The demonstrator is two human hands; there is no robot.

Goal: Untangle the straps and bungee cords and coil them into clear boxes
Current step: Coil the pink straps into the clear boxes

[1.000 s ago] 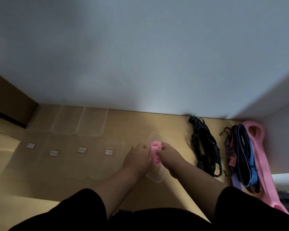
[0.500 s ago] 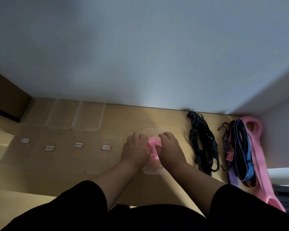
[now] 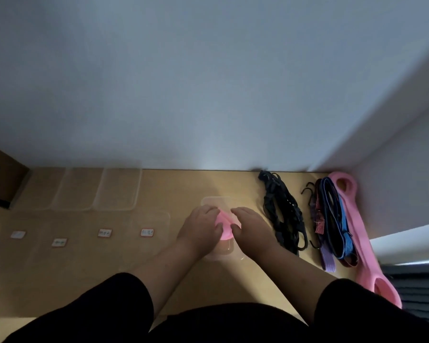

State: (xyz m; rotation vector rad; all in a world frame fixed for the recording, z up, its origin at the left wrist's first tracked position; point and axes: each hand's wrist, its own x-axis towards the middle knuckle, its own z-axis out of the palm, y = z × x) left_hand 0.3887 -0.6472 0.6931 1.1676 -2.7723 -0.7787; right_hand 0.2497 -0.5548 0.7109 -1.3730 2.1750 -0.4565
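A coiled pink strap (image 3: pixel 224 226) sits inside a small clear box (image 3: pixel 217 201) at the middle of the tan table. My left hand (image 3: pixel 203 225) and my right hand (image 3: pixel 249 226) curl round the coil from either side, over the box. To the right lie a black bungee bundle (image 3: pixel 281 214), a blue and dark cord bunch with hooks (image 3: pixel 332 219), a purple strap (image 3: pixel 327 259) and a long pink band (image 3: pixel 357 226).
Several clear boxes with small white labels (image 3: pixel 148 232) lie in a row to the left. Clear lids (image 3: pixel 118 190) rest behind them by the wall. A brown cardboard box (image 3: pixel 0 174) stands at the far left.
Both hands have moved lower into the clear box with the pink coil, and the view has shifted slightly.
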